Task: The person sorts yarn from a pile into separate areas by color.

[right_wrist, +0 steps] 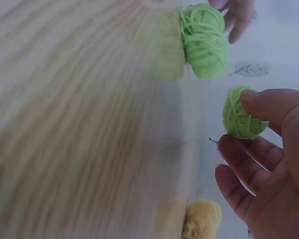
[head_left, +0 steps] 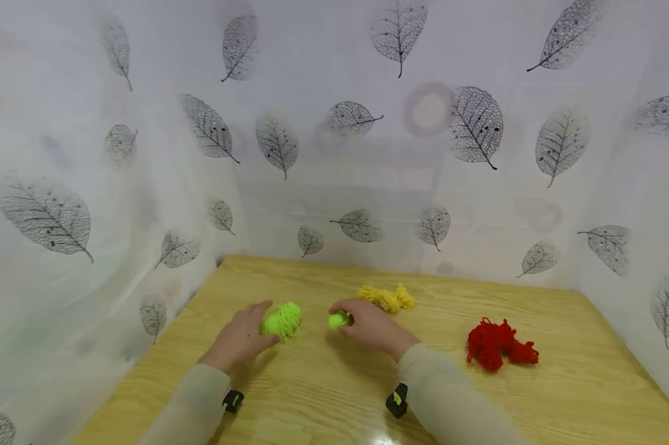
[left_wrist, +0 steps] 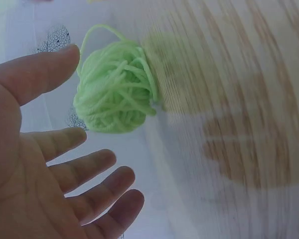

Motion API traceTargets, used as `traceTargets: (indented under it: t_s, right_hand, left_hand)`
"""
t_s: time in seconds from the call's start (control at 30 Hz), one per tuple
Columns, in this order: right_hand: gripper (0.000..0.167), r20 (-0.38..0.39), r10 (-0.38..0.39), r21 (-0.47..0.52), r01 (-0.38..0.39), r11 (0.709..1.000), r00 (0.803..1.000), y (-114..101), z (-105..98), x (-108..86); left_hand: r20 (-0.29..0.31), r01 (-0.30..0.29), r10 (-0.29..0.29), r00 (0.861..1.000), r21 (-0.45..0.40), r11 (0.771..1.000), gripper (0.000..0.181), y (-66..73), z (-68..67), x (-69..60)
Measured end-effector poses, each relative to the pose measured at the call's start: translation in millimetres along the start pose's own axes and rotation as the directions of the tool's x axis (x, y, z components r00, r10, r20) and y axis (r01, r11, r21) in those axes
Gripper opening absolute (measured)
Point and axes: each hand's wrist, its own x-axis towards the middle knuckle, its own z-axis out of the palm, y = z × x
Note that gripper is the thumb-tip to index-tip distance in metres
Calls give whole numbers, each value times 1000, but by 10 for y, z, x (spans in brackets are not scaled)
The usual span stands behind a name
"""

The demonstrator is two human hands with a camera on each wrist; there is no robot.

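A large bright green ball of yarn [head_left: 282, 321] lies on the left part of the table. Beside it is my left hand [head_left: 242, 334], thumb and fingers spread. The left wrist view shows that hand's palm [left_wrist: 35, 174] with a gap between fingertips and the yarn ball [left_wrist: 114, 89]. My right hand [head_left: 374, 326] pinches a smaller green yarn ball [head_left: 338, 320] between thumb and fingers. In the right wrist view this small ball [right_wrist: 239, 117] appears above the tabletop, apart from the larger one [right_wrist: 204, 42].
Behind my right hand lies a yellow bundle of yarn [head_left: 387, 298]. A loose red clump of yarn [head_left: 495, 343] sits farther right on the wooden table [head_left: 312, 395]. White curtains with leaf prints [head_left: 334, 173] stand along the back and both sides.
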Motion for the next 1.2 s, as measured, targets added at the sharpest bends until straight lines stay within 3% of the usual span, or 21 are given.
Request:
traceTargets:
  t_s: [0.27,0.5,0.7,0.9,1.03,1.2]
  right_hand:
    - [37,10,20,-45,-19,999,1000,-180,222,319]
    - [36,19,51,-99,-48,994,999,-298,343,465]
    - [38,19,87,-105,-85,991,996,-282,407,474]
    - [48,23,65,-60,-63,996,998,-271,394,442]
    - [53,13,45,-6,-45,999,999,-268,345,350]
    - [56,-21,46,-66,-48,997,999,-241,185,202]
  left_hand:
    - [-43,-35,41,998,122,992,81,4,-72,-43]
    - [-43,-30,36,998,137,990,84,-36,-93,-38]
    - [-51,-41,49,998,132,990,84,-61,-106,-70]
    - [-65,-50,58,996,118,992,82,-69,-118,-111]
    - [-69,-62,70,995,115,991,81,-58,-119,-137]
    - [-104,-86,103,989,151,985,81,-39,-115,-155]
